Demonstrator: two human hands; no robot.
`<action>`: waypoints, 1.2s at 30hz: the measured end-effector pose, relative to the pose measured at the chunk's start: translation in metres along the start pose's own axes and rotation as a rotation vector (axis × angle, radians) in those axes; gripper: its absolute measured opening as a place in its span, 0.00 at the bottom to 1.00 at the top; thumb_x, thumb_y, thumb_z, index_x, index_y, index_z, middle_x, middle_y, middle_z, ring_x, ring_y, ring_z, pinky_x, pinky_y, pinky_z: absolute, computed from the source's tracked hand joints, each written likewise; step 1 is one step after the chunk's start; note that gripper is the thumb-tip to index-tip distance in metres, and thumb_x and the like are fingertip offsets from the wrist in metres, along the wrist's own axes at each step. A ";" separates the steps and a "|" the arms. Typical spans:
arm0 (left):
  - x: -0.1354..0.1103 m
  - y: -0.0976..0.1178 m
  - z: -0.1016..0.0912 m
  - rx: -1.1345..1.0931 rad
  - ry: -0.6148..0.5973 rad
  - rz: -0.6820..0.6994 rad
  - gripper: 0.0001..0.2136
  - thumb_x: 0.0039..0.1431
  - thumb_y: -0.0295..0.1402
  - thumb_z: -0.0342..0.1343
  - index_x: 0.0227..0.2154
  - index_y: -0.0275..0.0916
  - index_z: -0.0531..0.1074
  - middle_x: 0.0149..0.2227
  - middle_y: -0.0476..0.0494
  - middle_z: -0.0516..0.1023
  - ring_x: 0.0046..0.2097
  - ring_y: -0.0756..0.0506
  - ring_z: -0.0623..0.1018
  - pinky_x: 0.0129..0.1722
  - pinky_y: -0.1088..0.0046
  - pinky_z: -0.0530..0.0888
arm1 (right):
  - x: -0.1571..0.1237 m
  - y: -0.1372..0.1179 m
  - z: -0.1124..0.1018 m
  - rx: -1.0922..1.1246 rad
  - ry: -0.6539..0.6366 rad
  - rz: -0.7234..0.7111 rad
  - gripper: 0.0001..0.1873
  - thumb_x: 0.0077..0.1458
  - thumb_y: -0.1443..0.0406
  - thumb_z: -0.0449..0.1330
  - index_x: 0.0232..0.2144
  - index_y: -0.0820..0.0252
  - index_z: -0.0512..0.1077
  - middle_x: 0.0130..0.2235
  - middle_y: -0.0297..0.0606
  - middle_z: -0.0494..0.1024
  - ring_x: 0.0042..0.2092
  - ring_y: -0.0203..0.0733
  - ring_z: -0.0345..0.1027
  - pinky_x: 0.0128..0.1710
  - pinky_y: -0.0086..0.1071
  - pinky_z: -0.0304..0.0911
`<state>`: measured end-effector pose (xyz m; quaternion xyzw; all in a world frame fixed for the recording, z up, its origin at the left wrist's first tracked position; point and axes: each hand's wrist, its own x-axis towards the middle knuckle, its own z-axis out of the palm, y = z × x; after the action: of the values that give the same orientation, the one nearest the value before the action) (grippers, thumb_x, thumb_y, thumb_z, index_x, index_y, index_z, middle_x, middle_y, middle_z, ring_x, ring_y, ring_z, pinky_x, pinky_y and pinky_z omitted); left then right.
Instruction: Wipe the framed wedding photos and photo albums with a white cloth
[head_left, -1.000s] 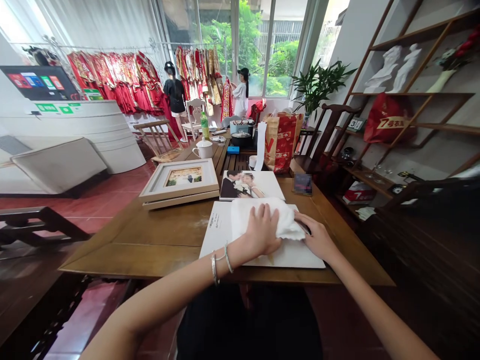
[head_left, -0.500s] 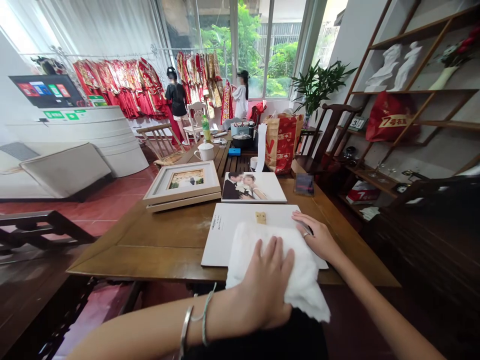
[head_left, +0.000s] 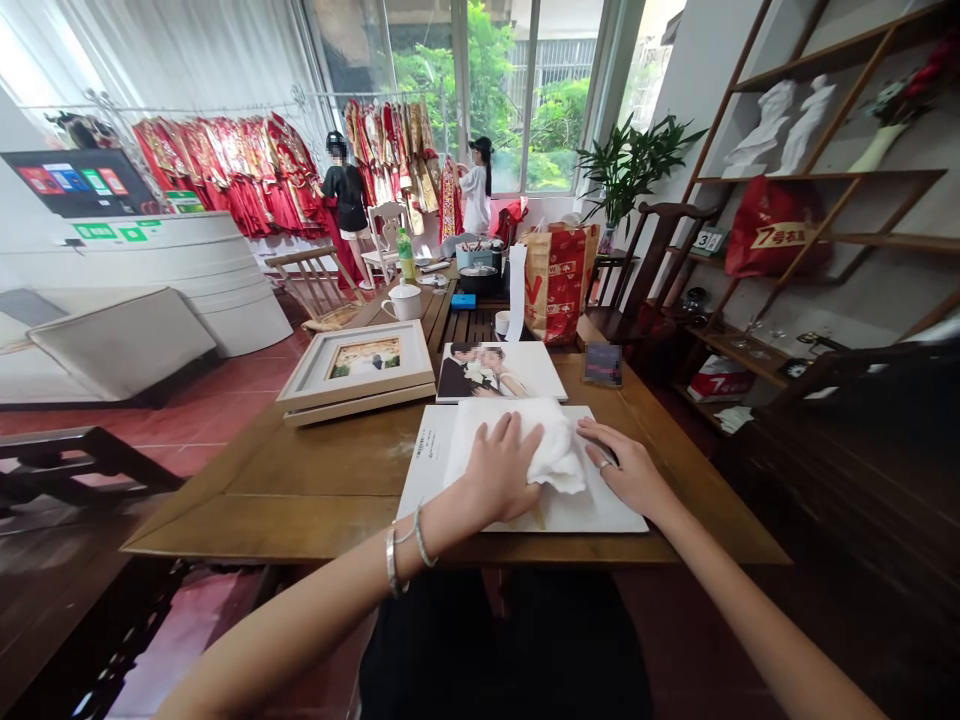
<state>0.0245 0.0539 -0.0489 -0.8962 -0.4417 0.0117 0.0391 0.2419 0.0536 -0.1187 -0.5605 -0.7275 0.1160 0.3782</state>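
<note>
A white cloth (head_left: pixel 559 450) lies bunched on the upper middle of a white panel (head_left: pixel 435 490). My left hand (head_left: pixel 504 465) rests on the cloth with fingers spread, pressing it down rather than wrapping round it. Near the panel's right edge, my right hand (head_left: pixel 626 470) lies with its fingers stretched out, touching the surface. Small dark print shows on the panel's left side. A faint yellowish mark is visible below the cloth. Just beyond lies a wedding photo print (head_left: pixel 499 372). To its left are stacked picture frames (head_left: pixel 360 368), the upper one holding a picture.
The wooden table (head_left: pixel 300 510) also bears a lidded white mug (head_left: pixel 403 300), a red and tan paper bag (head_left: pixel 559 280), a blue box (head_left: pixel 463 301) and a small dark block (head_left: pixel 603 365). Two people stand by the clothes racks. Shelves (head_left: pixel 825 180) rise at the right.
My left hand and the cloth have moved away from me, up the panel. The cloth no longer hangs over the near edge and now covers the small tan patch. My right hand stays at the panel's right.
</note>
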 end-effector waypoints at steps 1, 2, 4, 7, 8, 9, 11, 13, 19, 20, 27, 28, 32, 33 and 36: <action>-0.003 -0.002 0.000 0.000 -0.007 -0.008 0.32 0.55 0.42 0.50 0.61 0.37 0.49 0.62 0.30 0.51 0.63 0.36 0.53 0.56 0.54 0.56 | 0.000 0.000 -0.001 -0.003 -0.003 0.002 0.17 0.56 0.64 0.51 0.46 0.59 0.72 0.53 0.44 0.72 0.56 0.49 0.62 0.57 0.47 0.56; -0.006 -0.003 0.000 0.001 -0.010 -0.013 0.33 0.55 0.42 0.50 0.61 0.37 0.48 0.63 0.30 0.51 0.63 0.36 0.52 0.56 0.53 0.55 | -0.001 0.001 -0.001 -0.006 -0.008 0.003 0.17 0.56 0.64 0.51 0.46 0.59 0.72 0.54 0.44 0.71 0.57 0.49 0.62 0.57 0.46 0.56; -0.011 -0.007 0.002 0.008 -0.008 -0.019 0.34 0.55 0.42 0.51 0.62 0.37 0.47 0.63 0.30 0.51 0.63 0.35 0.52 0.56 0.53 0.55 | -0.001 0.002 -0.001 -0.009 -0.014 0.005 0.17 0.56 0.64 0.51 0.46 0.59 0.71 0.54 0.45 0.71 0.57 0.48 0.62 0.57 0.45 0.56; -0.016 -0.012 0.006 0.023 0.004 -0.044 0.34 0.54 0.41 0.52 0.62 0.36 0.48 0.62 0.28 0.51 0.63 0.34 0.52 0.56 0.52 0.55 | -0.001 0.004 -0.001 -0.010 -0.005 0.007 0.17 0.56 0.65 0.51 0.46 0.59 0.72 0.54 0.44 0.71 0.57 0.48 0.62 0.58 0.45 0.56; -0.019 -0.014 0.008 0.031 0.008 -0.057 0.35 0.54 0.41 0.52 0.62 0.36 0.48 0.62 0.28 0.51 0.63 0.33 0.52 0.56 0.52 0.55 | -0.001 0.004 -0.001 -0.009 -0.001 0.007 0.17 0.56 0.65 0.51 0.46 0.59 0.72 0.53 0.44 0.71 0.57 0.48 0.62 0.58 0.45 0.56; -0.021 -0.015 0.009 0.040 0.012 -0.073 0.35 0.53 0.41 0.53 0.62 0.36 0.48 0.62 0.27 0.51 0.63 0.33 0.52 0.56 0.52 0.55 | -0.001 0.004 -0.001 -0.010 0.004 0.008 0.17 0.56 0.65 0.51 0.46 0.58 0.72 0.53 0.44 0.71 0.57 0.48 0.62 0.58 0.45 0.56; -0.028 -0.018 0.009 0.067 0.008 -0.114 0.35 0.53 0.40 0.53 0.62 0.35 0.47 0.62 0.26 0.50 0.63 0.33 0.52 0.55 0.51 0.56 | -0.001 0.004 -0.001 -0.011 0.009 0.011 0.17 0.55 0.65 0.51 0.45 0.58 0.72 0.53 0.44 0.72 0.57 0.48 0.62 0.58 0.46 0.56; -0.038 -0.019 0.007 0.094 -0.019 -0.161 0.36 0.52 0.39 0.53 0.62 0.35 0.47 0.62 0.25 0.50 0.62 0.32 0.52 0.55 0.50 0.56 | -0.001 0.003 -0.001 -0.011 0.008 0.014 0.17 0.55 0.65 0.51 0.45 0.59 0.72 0.53 0.44 0.72 0.56 0.48 0.62 0.58 0.45 0.56; -0.060 -0.021 -0.005 0.113 -0.105 -0.143 0.38 0.49 0.38 0.54 0.62 0.33 0.47 0.59 0.23 0.55 0.59 0.28 0.56 0.49 0.49 0.61 | -0.001 0.004 0.000 -0.017 0.012 0.009 0.17 0.55 0.66 0.51 0.45 0.59 0.72 0.53 0.44 0.72 0.56 0.47 0.63 0.57 0.44 0.56; -0.058 -0.026 -0.006 0.104 -0.095 -0.120 0.38 0.49 0.41 0.54 0.62 0.34 0.47 0.57 0.23 0.57 0.57 0.27 0.58 0.48 0.49 0.62 | -0.001 0.004 0.000 -0.017 0.017 0.007 0.16 0.55 0.66 0.51 0.45 0.58 0.72 0.53 0.43 0.72 0.56 0.47 0.63 0.57 0.45 0.56; -0.028 -0.076 0.012 -0.010 0.041 0.107 0.37 0.50 0.52 0.52 0.61 0.43 0.51 0.62 0.29 0.48 0.62 0.27 0.47 0.54 0.43 0.52 | -0.001 0.001 -0.001 -0.020 0.010 0.018 0.17 0.55 0.66 0.51 0.45 0.59 0.72 0.53 0.44 0.72 0.56 0.48 0.63 0.57 0.45 0.57; -0.028 -0.079 0.014 -0.009 0.048 0.127 0.34 0.52 0.48 0.52 0.60 0.42 0.53 0.63 0.31 0.45 0.63 0.28 0.43 0.55 0.43 0.49 | -0.001 0.000 -0.001 -0.022 0.007 0.020 0.17 0.55 0.66 0.51 0.45 0.60 0.72 0.53 0.44 0.72 0.56 0.48 0.62 0.57 0.45 0.57; -0.044 -0.069 0.013 -0.014 -0.004 0.164 0.29 0.52 0.35 0.52 0.58 0.37 0.56 0.65 0.32 0.42 0.64 0.31 0.41 0.58 0.46 0.45 | -0.001 0.000 0.000 -0.031 0.002 0.022 0.17 0.56 0.65 0.51 0.45 0.60 0.72 0.53 0.44 0.71 0.56 0.47 0.63 0.57 0.44 0.57; -0.052 -0.064 0.010 -0.027 -0.017 0.162 0.30 0.52 0.36 0.52 0.59 0.38 0.55 0.65 0.33 0.42 0.64 0.31 0.42 0.58 0.46 0.46 | -0.001 0.000 0.000 -0.033 0.000 0.022 0.17 0.56 0.65 0.51 0.45 0.59 0.72 0.53 0.44 0.71 0.56 0.47 0.63 0.57 0.44 0.57; -0.077 -0.047 0.001 -0.092 -0.037 0.174 0.37 0.51 0.48 0.54 0.61 0.42 0.50 0.65 0.34 0.43 0.63 0.28 0.44 0.57 0.43 0.49 | -0.002 0.000 0.001 -0.031 0.000 0.017 0.16 0.55 0.66 0.51 0.45 0.58 0.72 0.53 0.43 0.72 0.56 0.46 0.63 0.57 0.44 0.57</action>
<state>-0.0596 0.0214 -0.0470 -0.9316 -0.3631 0.0115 -0.0115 0.2416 0.0527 -0.1204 -0.5723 -0.7246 0.1080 0.3685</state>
